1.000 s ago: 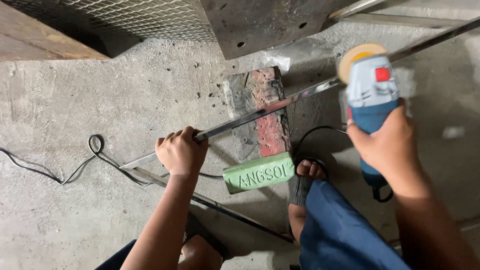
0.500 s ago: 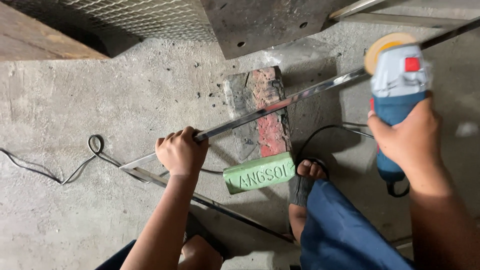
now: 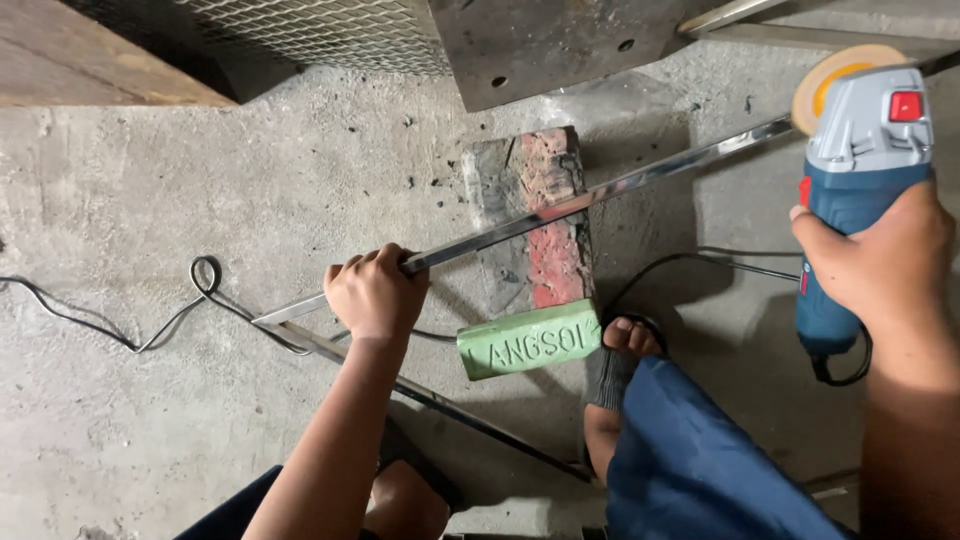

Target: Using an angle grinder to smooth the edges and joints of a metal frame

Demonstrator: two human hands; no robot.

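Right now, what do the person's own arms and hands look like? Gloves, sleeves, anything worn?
Both are bare: no gloves on the left hand or the right hand, and no sleeves on either forearm as far as the frame shows. No watch, ring or band is visible. Lower down, dark blue trousers and a dark sandal show.

Floor (image 3: 180, 180): bare grey concrete, stained, dusted with dark grit. Wire mesh panel (image 3: 320, 30) along the top edge. Wooden board (image 3: 90, 70), upper left. Drilled steel plate (image 3: 560, 40), top centre. Black cable (image 3: 100, 320) trailing left.
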